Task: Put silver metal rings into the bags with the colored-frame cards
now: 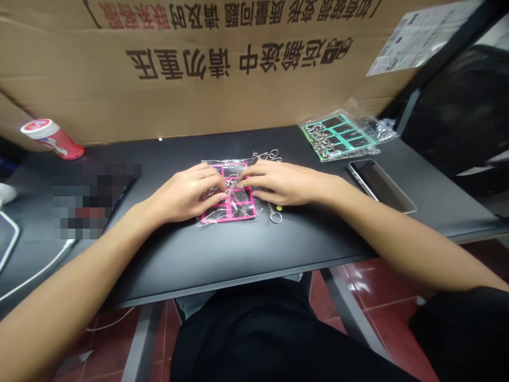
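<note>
A clear plastic bag (pixel 241 213) lies on the black table, with a pink-framed card (pixel 227 216) divided into dark panels inside it. Small silvery wire pieces show at its middle, partly covered by my fingers. My left hand (pixel 189 192), a ring on one finger, is closed on the bag's left side, thumb and fingertips close together. From the right, my right hand (pixel 284 183) reaches over the bag, its bent fingertips gripping the plastic near the middle. Just behind this hand lie several metal rings (pixel 272 155). One metal ring (pixel 275 217) and a small yellow-green disc (pixel 279 208) rest in front of it.
A second bag with a teal-framed card (pixel 344 135) and metal rings lies at the back right, near a phone (pixel 377 183). At left stand a red-and-white canister (pixel 53 139) and a white cable (pixel 37 273). A large cardboard box (pixel 199 101) walls off the back.
</note>
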Motion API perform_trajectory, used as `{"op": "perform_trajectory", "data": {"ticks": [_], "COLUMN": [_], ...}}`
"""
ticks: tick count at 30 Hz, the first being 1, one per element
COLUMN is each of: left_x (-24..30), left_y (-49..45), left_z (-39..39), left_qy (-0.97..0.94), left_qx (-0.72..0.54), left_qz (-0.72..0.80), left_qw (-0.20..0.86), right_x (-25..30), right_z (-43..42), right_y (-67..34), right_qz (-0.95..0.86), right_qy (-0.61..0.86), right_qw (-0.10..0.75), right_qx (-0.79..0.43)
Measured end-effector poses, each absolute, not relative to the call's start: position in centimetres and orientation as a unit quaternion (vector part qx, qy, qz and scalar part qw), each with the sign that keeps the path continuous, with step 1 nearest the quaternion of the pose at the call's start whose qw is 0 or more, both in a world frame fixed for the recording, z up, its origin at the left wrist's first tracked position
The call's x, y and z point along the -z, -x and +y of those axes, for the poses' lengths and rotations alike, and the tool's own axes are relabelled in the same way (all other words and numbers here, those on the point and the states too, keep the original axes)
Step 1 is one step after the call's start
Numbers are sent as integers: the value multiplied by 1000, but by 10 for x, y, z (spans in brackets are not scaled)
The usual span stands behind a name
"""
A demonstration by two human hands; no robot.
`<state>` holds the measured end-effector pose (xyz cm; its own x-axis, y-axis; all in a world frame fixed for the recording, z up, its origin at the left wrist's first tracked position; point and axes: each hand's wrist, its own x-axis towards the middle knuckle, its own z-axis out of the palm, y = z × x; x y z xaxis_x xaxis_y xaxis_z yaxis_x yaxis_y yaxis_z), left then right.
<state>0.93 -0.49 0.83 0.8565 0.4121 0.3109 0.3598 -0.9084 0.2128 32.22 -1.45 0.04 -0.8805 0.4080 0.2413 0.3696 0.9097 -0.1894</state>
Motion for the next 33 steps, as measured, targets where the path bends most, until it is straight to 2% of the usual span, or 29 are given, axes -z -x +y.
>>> {"op": "perform_trajectory", "data": {"ticks": [13, 21, 33], "left_x": [1, 2, 0], "left_y": [-9, -9, -11], "left_z": [-4, -5, -7], "left_qy": [-951, -941, -942], "left_qx": [-236, -275, -285], "left_qz": [197, 197, 177], "left_qw": [33, -8, -19], "right_x": [1, -5, -3], "right_z": [-17, -17, -14], "right_y": [-322, -321, -324], "right_qz": [-963, -974, -967], "right_qy": [203, 185, 193], "right_qw": [167, 115, 151], "right_qx": [-54, -57, -65]}}
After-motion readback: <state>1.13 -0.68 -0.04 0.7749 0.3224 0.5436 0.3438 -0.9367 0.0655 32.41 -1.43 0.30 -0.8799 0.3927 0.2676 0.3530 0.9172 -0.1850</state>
